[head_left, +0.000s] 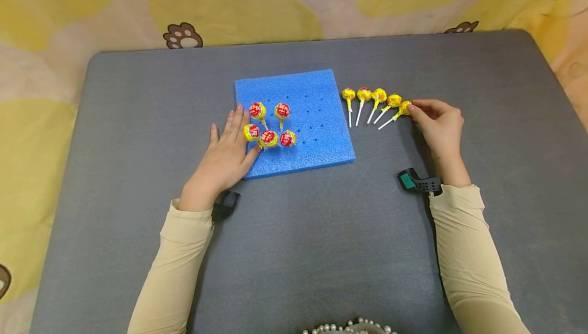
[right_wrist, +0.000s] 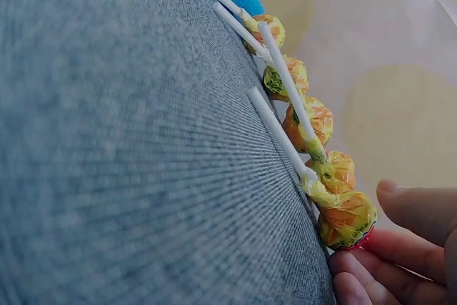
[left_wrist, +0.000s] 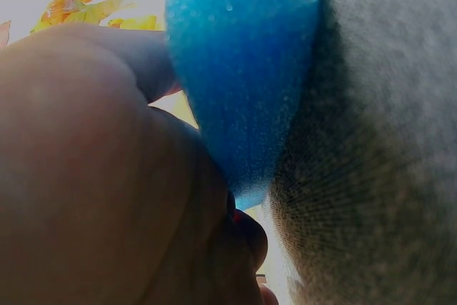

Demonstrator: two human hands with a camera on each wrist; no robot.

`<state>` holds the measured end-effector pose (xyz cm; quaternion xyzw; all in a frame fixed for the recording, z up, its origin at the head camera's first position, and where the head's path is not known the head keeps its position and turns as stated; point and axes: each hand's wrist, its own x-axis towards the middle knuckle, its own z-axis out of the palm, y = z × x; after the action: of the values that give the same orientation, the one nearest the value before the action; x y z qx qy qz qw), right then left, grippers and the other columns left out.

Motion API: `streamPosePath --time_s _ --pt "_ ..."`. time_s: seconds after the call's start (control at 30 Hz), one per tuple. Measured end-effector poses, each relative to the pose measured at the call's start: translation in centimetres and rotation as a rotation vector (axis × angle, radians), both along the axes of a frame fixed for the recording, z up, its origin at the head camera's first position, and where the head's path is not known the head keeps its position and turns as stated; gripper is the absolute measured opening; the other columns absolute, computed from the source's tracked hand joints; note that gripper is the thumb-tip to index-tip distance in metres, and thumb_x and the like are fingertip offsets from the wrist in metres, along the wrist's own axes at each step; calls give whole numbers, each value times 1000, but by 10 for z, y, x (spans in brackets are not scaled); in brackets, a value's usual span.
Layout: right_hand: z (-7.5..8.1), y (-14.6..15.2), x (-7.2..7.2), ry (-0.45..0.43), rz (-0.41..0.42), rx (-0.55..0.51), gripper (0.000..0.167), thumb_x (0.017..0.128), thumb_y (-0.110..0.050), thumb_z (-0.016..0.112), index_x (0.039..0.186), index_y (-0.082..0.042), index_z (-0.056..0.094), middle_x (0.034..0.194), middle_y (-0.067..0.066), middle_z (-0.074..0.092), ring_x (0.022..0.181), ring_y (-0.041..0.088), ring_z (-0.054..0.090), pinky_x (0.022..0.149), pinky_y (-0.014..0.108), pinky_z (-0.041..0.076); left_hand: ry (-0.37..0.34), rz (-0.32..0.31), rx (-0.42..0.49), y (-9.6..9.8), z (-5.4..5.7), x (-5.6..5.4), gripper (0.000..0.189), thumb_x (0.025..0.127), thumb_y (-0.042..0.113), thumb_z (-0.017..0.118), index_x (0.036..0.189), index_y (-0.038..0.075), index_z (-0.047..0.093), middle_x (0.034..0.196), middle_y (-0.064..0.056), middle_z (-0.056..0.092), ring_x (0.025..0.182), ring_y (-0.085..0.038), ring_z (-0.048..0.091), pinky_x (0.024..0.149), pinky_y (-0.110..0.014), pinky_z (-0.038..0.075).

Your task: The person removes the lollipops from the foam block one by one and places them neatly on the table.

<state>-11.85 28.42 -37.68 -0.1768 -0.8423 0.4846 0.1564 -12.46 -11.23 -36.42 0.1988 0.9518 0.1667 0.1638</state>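
Observation:
My left hand (head_left: 222, 158) lies with fingers extended along the left side of a blue foam board (head_left: 317, 99), thumb resting over its near-left corner. The board's edge (left_wrist: 243, 83) fills the middle of the left wrist view. Several lollipops in yellow and red wrappers stand upright in the board, one of them (head_left: 288, 139) at the front right of the group. To the right of the board, several more lollipops (head_left: 364, 95) lie in a fanned row. My right hand (head_left: 438, 122) has thumb and curled fingers at the wrapped head of the rightmost lollipop (right_wrist: 348, 221), its stick pointing left.
Rows of small holes (head_left: 310, 127) dot the board. All of this is on a dark grey table (head_left: 321, 232), with a patterned yellow and cream cloth (head_left: 275, 2) behind it. A black wrist mount (head_left: 420, 182) sits by the right cuff.

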Motion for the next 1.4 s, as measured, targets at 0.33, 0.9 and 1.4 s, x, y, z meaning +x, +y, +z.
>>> streamPosePath --time_s 0.33,0.9,1.4 --pt "0 -1 1 -14 -22 28 29 81 -14 74 104 4 71 77 -21 63 70 -4 58 64 11 42 -6 -2 1 1 0 0 74 99 36 38 150 4 -7 156 -9 -16 142 -24 -14 110 -54 -10" --pt "-3 -4 3 29 -55 99 30 78 -20 78 99 1 73 75 -22 61 68 -5 59 62 13 42 0 0 3 1 -1 -1 74 99 36 38 150 4 -6 156 -9 -16 142 -24 -13 110 -54 -9" --pt "1 -3 2 72 -98 -74 28 75 -8 78 100 4 71 74 -17 65 69 -1 61 63 12 44 3 -3 7 0 0 0 75 99 38 38 150 4 -6 156 -9 -16 142 -23 -14 110 -54 -9"
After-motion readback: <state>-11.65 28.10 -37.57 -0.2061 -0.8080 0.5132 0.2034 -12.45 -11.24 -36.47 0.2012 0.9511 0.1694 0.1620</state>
